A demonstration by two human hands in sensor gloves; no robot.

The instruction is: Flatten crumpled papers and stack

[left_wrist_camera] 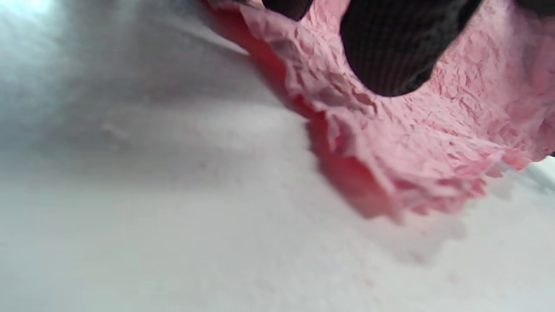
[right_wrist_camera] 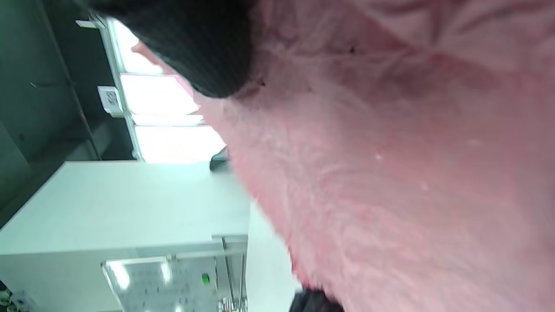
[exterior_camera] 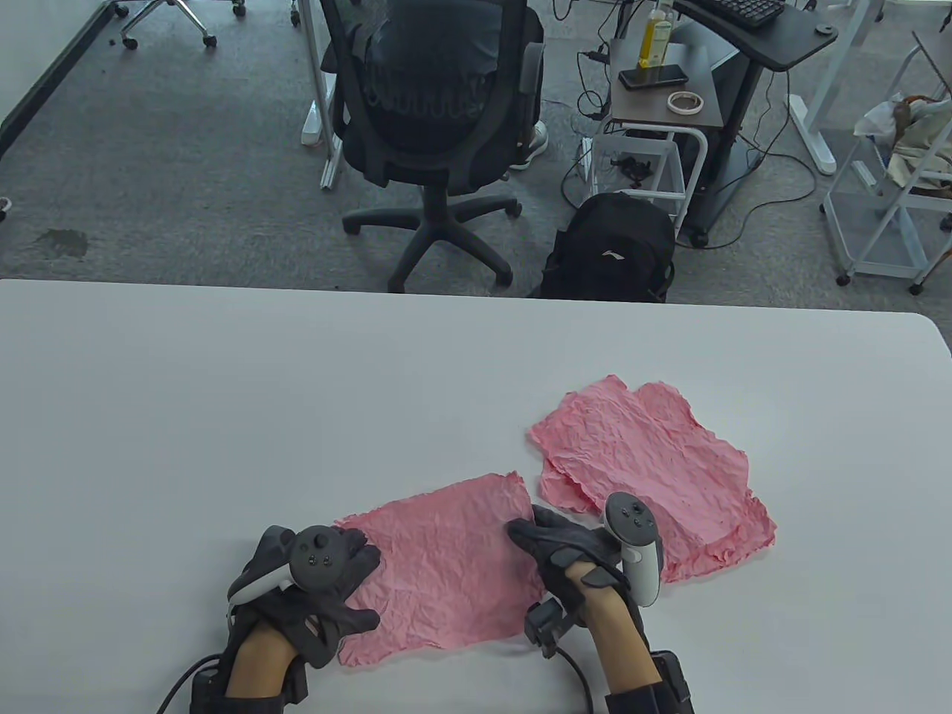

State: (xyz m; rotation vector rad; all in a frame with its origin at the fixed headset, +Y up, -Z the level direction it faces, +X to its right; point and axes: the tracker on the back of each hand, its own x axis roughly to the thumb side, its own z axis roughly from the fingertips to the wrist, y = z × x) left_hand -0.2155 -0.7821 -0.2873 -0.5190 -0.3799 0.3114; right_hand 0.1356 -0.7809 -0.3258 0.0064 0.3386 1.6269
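A pink crumpled paper sheet [exterior_camera: 446,565] lies spread on the white table [exterior_camera: 223,416] near the front. My left hand [exterior_camera: 327,587] rests on its left edge; in the left wrist view a gloved fingertip [left_wrist_camera: 390,56] presses the wrinkled sheet [left_wrist_camera: 433,143]. My right hand [exterior_camera: 565,550] holds the sheet's right edge; the right wrist view shows pink paper [right_wrist_camera: 390,173] close up under a fingertip [right_wrist_camera: 199,47]. A stack of flattened pink sheets [exterior_camera: 654,468] lies to the right, just behind my right hand.
The table's far edge runs across the middle of the table view. Beyond it stand an office chair [exterior_camera: 439,119], a black backpack [exterior_camera: 610,253] and a small side table [exterior_camera: 662,89] on the floor.
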